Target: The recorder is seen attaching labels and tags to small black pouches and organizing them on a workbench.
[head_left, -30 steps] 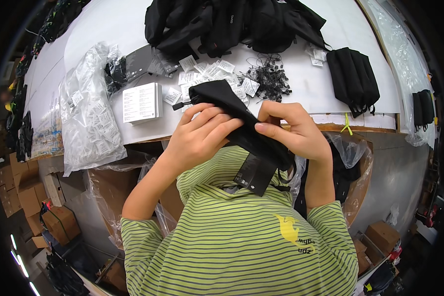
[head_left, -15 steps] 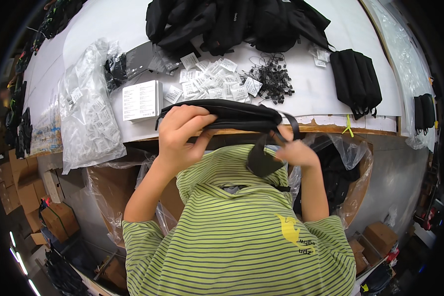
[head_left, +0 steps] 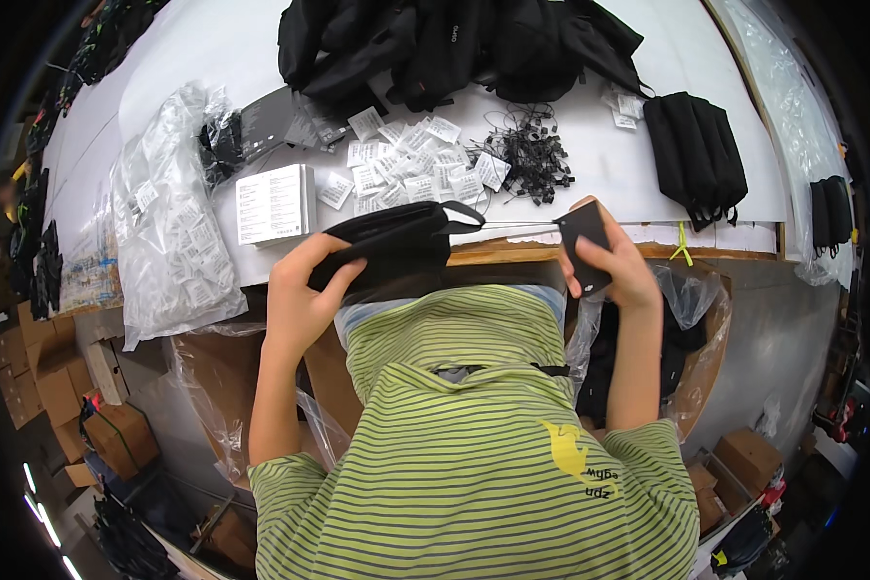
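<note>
My left hand grips one end of a black zip pouch, thumb below and fingers on top, just over the table's front edge. From the pouch's other end sticks out a black strap loop. A thin cord runs taut from this loop to a black hang tag. My right hand pinches that tag between thumb and fingers, to the right of the pouch. Part of the tag lies behind the thumb.
On the table are a stack of white printed cards, small white packets, black tag cords and grey tags. A clear plastic bag lies left, more black pouches right, black bags behind. Plastic-lined cartons stand below.
My right hand has moved right, pulling the tag away until its cord is taut. My left hand has shifted left and down with the pouch, which is now tilted.
</note>
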{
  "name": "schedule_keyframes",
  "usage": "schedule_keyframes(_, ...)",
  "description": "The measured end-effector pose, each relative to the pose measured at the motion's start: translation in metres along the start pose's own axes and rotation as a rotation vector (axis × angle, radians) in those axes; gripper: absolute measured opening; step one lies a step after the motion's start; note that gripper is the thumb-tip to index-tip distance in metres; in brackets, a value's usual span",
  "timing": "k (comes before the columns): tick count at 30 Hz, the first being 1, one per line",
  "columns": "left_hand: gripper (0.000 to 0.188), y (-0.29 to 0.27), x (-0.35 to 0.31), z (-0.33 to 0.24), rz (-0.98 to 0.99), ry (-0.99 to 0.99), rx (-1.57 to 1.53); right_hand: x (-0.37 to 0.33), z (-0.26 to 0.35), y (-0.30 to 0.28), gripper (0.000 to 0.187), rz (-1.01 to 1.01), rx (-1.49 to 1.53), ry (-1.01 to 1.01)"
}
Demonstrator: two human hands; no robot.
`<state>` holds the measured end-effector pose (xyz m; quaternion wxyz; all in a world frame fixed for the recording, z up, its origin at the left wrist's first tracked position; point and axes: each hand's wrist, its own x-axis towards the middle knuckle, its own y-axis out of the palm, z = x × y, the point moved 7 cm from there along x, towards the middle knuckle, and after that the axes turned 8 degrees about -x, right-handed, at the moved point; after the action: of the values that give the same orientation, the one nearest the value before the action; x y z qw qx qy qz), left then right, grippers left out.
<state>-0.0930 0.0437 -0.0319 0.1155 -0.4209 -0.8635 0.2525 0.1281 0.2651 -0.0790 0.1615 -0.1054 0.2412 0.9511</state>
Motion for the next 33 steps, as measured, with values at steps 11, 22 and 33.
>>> schedule_keyframes(11,0.026,0.054,-0.038,-0.022,0.613,-0.200,-0.058,0.041,-0.022,-0.013,0.017,-0.474,0.889,-0.104)
schedule_keyframes(22,0.029,0.073,-0.047,-0.027,0.775,-0.103,-0.116,0.069,-0.022,0.032,0.027,-0.207,0.877,-0.109)
schedule_keyframes(33,0.024,0.064,-0.029,-0.037,0.602,0.112,0.074,0.038,0.023,0.063,0.025,-0.265,-0.295,-0.184)
